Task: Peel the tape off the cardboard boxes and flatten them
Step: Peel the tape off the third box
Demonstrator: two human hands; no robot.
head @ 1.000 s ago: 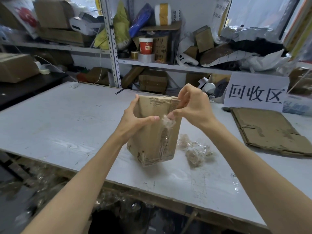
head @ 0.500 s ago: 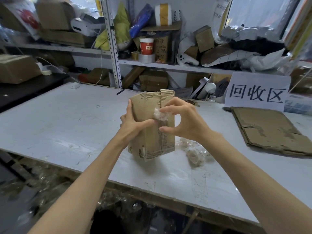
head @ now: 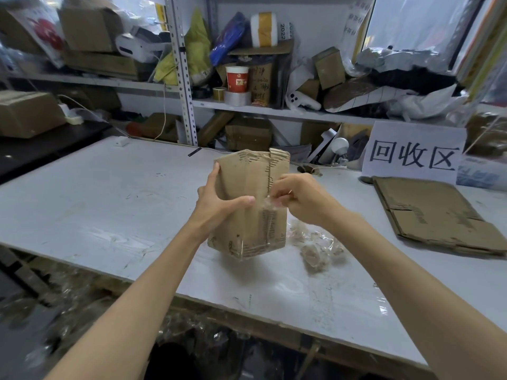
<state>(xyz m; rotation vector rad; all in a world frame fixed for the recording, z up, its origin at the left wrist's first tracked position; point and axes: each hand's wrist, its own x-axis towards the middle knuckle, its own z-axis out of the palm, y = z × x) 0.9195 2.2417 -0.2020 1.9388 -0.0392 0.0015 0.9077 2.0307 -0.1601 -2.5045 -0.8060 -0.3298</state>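
Box point(head: 247, 223) is upright over the table point(head: 109, 204), gripped by my left hand point(head: 216, 204); my right hand point(head: 300, 198) pinches its half-peeled tape point(head: 265, 202). One flat box point(head: 433, 215) lies right; this one is partly taped, unflattened.

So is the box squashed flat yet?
No, the box is upright in its full boxy shape, gripped by the left hand while the right hand pinches clear tape on its front.

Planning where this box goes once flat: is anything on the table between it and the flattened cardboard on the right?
Yes: a pile of crumpled tape lies beside the box, between it and the flattened cardboard. Nothing else visible there.
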